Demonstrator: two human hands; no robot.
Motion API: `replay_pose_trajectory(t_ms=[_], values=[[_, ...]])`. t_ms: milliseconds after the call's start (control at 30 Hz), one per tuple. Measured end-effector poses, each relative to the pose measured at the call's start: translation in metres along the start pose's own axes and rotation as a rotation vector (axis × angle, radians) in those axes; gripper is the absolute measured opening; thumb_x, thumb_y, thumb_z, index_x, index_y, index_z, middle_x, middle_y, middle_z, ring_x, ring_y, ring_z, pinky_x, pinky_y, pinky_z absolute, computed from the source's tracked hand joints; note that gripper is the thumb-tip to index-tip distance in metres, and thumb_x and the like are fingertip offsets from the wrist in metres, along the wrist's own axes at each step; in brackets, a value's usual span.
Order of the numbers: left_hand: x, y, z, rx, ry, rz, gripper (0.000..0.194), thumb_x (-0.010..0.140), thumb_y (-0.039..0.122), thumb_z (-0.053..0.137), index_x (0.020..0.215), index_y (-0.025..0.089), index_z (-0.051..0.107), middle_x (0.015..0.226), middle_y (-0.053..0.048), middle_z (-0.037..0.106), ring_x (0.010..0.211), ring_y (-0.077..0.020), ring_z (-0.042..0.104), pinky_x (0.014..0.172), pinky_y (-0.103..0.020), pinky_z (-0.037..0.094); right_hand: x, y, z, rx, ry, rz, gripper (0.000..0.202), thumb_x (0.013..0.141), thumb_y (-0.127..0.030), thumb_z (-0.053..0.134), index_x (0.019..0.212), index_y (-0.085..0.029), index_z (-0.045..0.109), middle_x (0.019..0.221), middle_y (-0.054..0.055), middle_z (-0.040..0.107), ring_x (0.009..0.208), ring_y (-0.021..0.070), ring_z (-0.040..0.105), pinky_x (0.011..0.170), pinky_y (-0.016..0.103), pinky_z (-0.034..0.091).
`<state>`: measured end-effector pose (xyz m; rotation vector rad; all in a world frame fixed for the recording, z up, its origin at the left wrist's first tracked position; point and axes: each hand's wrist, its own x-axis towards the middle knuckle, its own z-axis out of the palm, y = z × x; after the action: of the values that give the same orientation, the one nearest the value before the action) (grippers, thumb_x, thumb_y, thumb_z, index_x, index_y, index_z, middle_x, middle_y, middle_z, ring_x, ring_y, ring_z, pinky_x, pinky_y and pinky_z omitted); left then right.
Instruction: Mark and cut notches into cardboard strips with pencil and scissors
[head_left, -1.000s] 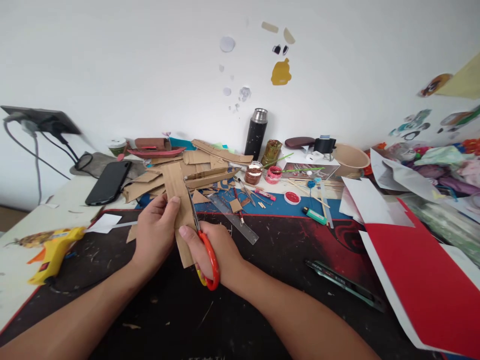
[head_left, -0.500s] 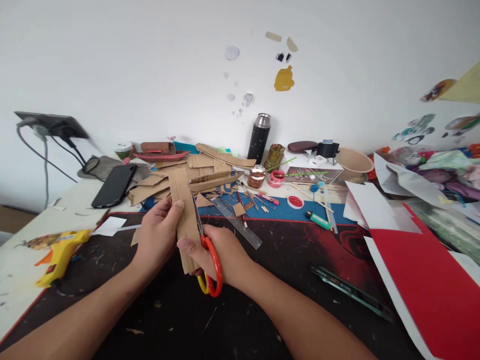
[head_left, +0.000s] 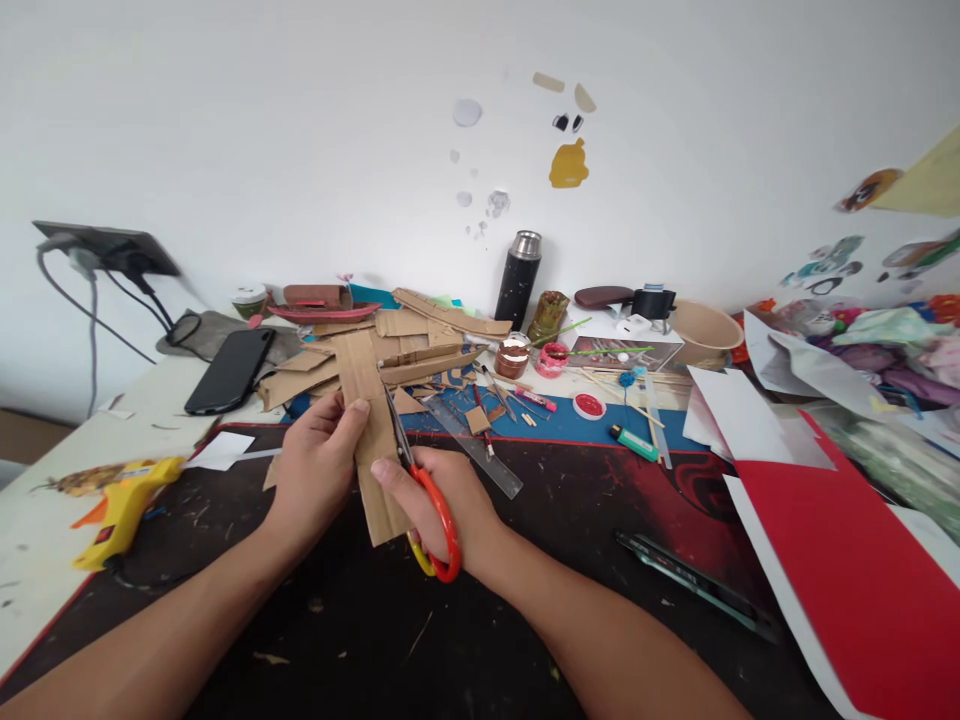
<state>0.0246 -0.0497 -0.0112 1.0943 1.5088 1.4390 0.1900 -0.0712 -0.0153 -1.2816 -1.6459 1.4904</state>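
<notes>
Above the dark mat, my left hand (head_left: 319, 465) pinches a long strip of cardboard (head_left: 366, 400) by its left edge, thumb on top. The strip slants with its far end over the cardboard scraps. My right hand (head_left: 450, 500) is closed around scissors (head_left: 444, 520) with one red and one yellow handle loop. The scissor blades point away from me along the strip's right edge. My right thumb lies on the strip's near part. Whether the blades are biting into the cardboard is hard to make out.
Behind my hands lies a pile of cardboard scraps (head_left: 416, 325). A yellow glue gun (head_left: 127, 510) and a black phone (head_left: 229, 370) lie left. A clear ruler (head_left: 480, 455), paint jars, a black flask (head_left: 519, 280), a box cutter (head_left: 694, 580) and red paper (head_left: 847, 560) are nearby.
My right hand and the scissors have shifted slightly right, and the handle has turned a little outward. The right thumb has slid along the strip. My left hand keeps its hold.
</notes>
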Motion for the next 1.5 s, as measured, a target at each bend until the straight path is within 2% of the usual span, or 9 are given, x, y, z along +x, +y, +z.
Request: replay_pose_trajectory(t_ms=[233,367,467,633,800,933,1100,1267,1500], values=[[0.001,-0.002,-0.002,0.014,0.002,0.017,0.051,0.079,0.07,0.082,0.099,0.022,0.075,0.102,-0.009,0.088,0.092,-0.0336,0.083,0.079,-0.043,0.07,0.001,0.003,0.003,0.032,-0.013,0.029,0.054,0.103,-0.069,0.076,0.081,-0.024,0.058,0.063,-0.005,0.056,0.058,0.0166,0.063,0.058,0.025,0.048],[0.004,-0.005,-0.004,0.018,-0.013,0.007,0.057,0.079,0.074,0.081,0.102,0.021,0.076,0.1,-0.009,0.087,0.091,-0.0338,0.083,0.077,-0.042,0.07,0.002,0.004,0.001,0.06,-0.076,0.012,0.055,0.101,-0.073,0.076,0.085,-0.023,0.06,0.065,-0.004,0.06,0.054,0.0165,0.067,0.054,0.024,0.052],[0.005,-0.007,-0.006,0.016,-0.023,0.004,0.057,0.079,0.073,0.082,0.103,0.022,0.076,0.097,-0.008,0.086,0.089,-0.033,0.082,0.075,-0.041,0.07,0.003,0.004,-0.002,0.106,-0.12,0.03,0.057,0.096,-0.079,0.078,0.093,-0.023,0.067,0.078,-0.001,0.07,0.059,0.0191,0.074,0.052,0.025,0.056],[0.006,-0.003,-0.007,-0.031,-0.019,-0.021,0.051,0.081,0.068,0.082,0.103,0.023,0.077,0.094,-0.006,0.085,0.084,-0.0315,0.082,0.068,-0.039,0.068,0.002,0.004,-0.006,0.084,-0.175,-0.039,0.057,0.096,-0.078,0.08,0.105,-0.023,0.074,0.088,0.002,0.077,0.07,0.0219,0.08,0.058,0.025,0.058],[-0.002,0.002,-0.004,-0.014,-0.048,-0.007,0.051,0.077,0.069,0.086,0.095,0.023,0.077,0.09,-0.006,0.084,0.079,-0.0302,0.08,0.066,-0.038,0.064,0.003,-0.002,-0.015,-0.15,-0.107,-0.146,0.054,0.098,-0.075,0.08,0.107,-0.022,0.076,0.094,0.004,0.08,0.09,0.0254,0.079,0.075,0.029,0.055],[-0.01,0.0,0.0,0.028,-0.121,0.029,0.051,0.079,0.072,0.086,0.09,0.023,0.077,0.089,-0.007,0.084,0.08,-0.0296,0.078,0.071,-0.039,0.063,0.004,-0.004,-0.018,-0.124,-0.066,-0.145,0.058,0.102,-0.078,0.073,0.118,-0.022,0.077,0.102,0.007,0.081,0.097,0.0265,0.077,0.082,0.032,0.054],[-0.009,-0.004,0.001,0.014,-0.113,0.007,0.055,0.078,0.076,0.084,0.09,0.022,0.077,0.088,-0.007,0.084,0.078,-0.0286,0.077,0.072,-0.039,0.063,0.005,-0.002,-0.015,-0.123,-0.018,-0.129,0.058,0.103,-0.078,0.07,0.109,-0.021,0.077,0.094,0.005,0.079,0.089,0.0245,0.074,0.08,0.032,0.052],[-0.003,-0.007,-0.002,-0.039,-0.076,-0.032,0.055,0.077,0.073,0.087,0.095,0.022,0.077,0.09,-0.006,0.085,0.081,-0.0294,0.079,0.076,-0.039,0.064,0.006,0.001,-0.011,-0.15,-0.028,-0.146,0.058,0.105,-0.078,0.068,0.103,-0.021,0.077,0.096,0.007,0.081,0.092,0.0257,0.076,0.079,0.031,0.052],[-0.005,-0.001,0.0,-0.044,-0.083,-0.053,0.056,0.072,0.072,0.09,0.093,0.022,0.077,0.088,-0.005,0.084,0.077,-0.0277,0.077,0.075,-0.037,0.063,0.006,0.001,-0.011,-0.166,-0.029,-0.149,0.057,0.106,-0.077,0.068,0.101,-0.021,0.078,0.095,0.008,0.082,0.091,0.0261,0.077,0.077,0.031,0.052]])
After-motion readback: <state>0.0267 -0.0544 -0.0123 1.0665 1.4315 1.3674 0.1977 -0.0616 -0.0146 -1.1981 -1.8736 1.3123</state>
